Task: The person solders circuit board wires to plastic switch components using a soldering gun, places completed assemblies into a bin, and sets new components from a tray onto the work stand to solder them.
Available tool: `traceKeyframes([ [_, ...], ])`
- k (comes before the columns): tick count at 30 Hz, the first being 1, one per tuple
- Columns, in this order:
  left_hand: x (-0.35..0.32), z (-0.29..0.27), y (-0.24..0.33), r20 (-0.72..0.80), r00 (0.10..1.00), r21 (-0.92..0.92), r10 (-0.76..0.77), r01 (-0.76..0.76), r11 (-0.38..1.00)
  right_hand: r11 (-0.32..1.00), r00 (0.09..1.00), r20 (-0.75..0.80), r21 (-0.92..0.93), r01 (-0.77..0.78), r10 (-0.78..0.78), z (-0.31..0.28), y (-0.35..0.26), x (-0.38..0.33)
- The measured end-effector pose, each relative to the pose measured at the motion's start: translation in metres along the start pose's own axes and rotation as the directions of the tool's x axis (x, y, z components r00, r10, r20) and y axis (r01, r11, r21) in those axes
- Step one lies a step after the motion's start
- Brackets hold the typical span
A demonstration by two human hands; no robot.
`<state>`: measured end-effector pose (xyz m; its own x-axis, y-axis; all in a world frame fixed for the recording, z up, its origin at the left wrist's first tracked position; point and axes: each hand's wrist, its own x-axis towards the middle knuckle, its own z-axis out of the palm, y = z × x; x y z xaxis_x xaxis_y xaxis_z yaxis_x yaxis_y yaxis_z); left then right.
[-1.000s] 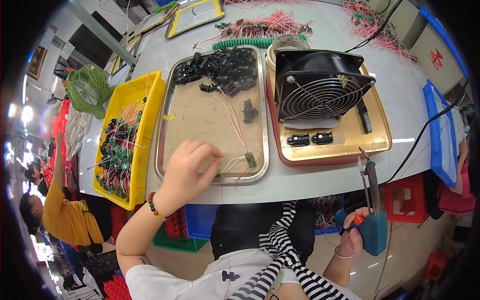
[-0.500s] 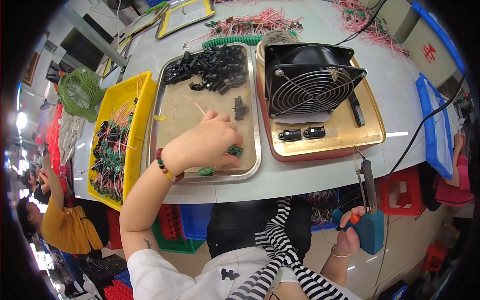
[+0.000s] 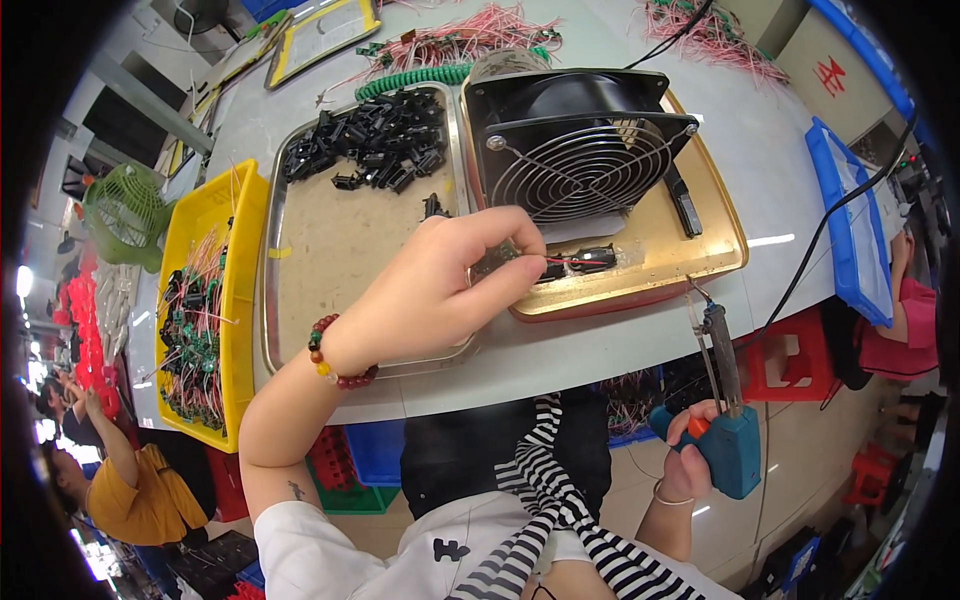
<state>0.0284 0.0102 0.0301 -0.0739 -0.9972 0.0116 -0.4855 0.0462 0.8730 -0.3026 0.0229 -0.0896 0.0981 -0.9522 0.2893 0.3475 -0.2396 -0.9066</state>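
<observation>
I find the left hand [image 3: 440, 285] pinching a red wire [image 3: 574, 262] by the black housings [image 3: 597, 259] on the gold tray's [image 3: 690, 262] near side, right hand [image 3: 690, 460] clasping a soldering gun [image 3: 735, 462]; apparent step, positioning; next move needs steady alignment.

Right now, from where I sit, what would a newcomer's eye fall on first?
Probably the big black fan, standing on the gold tray beyond your left hand. Next might come the blue soldering gun in your right hand, off the table's near edge, and the bright yellow bin of wired boards at the table's left.
</observation>
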Motion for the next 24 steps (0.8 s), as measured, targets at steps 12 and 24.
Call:
traceKeyframes([
  [12,0.001,0.013,-0.011,-0.140,0.982,0.089,0.130,-0.118,0.989,0.999,0.996,0.086,-0.048,-0.010,0.014,0.004,0.002,0.003],
  [24,-0.004,0.010,-0.024,-0.170,0.903,0.414,0.394,-0.297,0.860,0.959,0.992,-0.010,-0.257,-0.122,0.124,0.047,-0.022,0.002],
])
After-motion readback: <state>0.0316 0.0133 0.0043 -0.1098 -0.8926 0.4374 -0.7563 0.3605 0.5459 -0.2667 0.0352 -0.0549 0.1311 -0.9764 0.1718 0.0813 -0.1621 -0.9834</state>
